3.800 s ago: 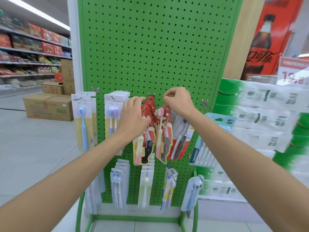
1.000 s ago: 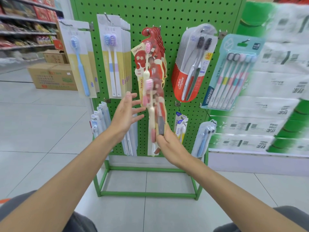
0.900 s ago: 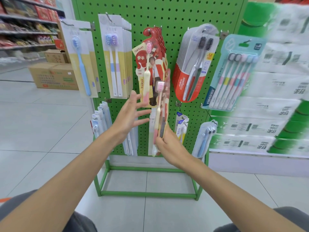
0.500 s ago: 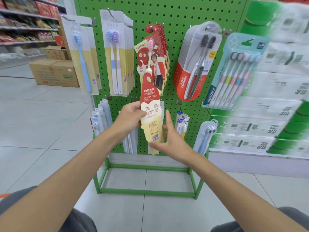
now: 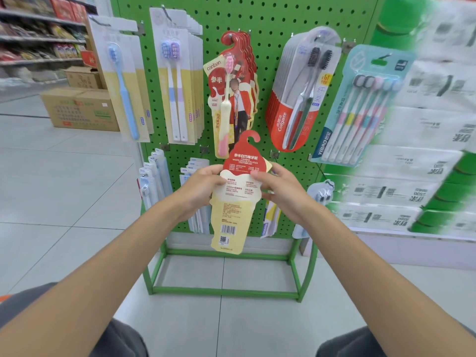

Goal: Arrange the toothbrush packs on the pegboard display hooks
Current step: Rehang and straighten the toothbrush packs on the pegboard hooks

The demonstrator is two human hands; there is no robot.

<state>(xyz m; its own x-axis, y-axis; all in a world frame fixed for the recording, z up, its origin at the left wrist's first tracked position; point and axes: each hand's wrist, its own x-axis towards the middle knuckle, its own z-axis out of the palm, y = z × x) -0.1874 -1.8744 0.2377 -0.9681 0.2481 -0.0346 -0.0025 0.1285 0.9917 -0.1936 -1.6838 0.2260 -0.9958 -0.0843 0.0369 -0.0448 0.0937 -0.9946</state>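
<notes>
I hold one red and cream toothbrush pack (image 5: 238, 191) upright in front of the green pegboard (image 5: 270, 21), its printed back with a barcode facing me. My left hand (image 5: 203, 186) grips its left edge and my right hand (image 5: 275, 186) pinches its right edge. The pack's red hook tab points up, below a stack of matching red packs (image 5: 233, 94) that hangs on a hook in the upper row. Beside that stack hang blue single-brush packs (image 5: 123, 83), white twin-brush packs (image 5: 177, 81), red Colgate packs (image 5: 301, 94) and a teal multi-brush pack (image 5: 360, 104).
Smaller packs (image 5: 154, 181) hang on the lower row of hooks, partly behind my hands. The green stand frame (image 5: 226, 292) rests on a tiled floor. Wrapped tissue bundles (image 5: 412, 176) are stacked to the right. Cardboard boxes (image 5: 79, 106) and store shelves (image 5: 38, 34) stand at the far left.
The pack was turned from edge-on to its back side facing me. My left hand, open a second ago, has taken its left edge, and both hands have shifted up to the pack's middle.
</notes>
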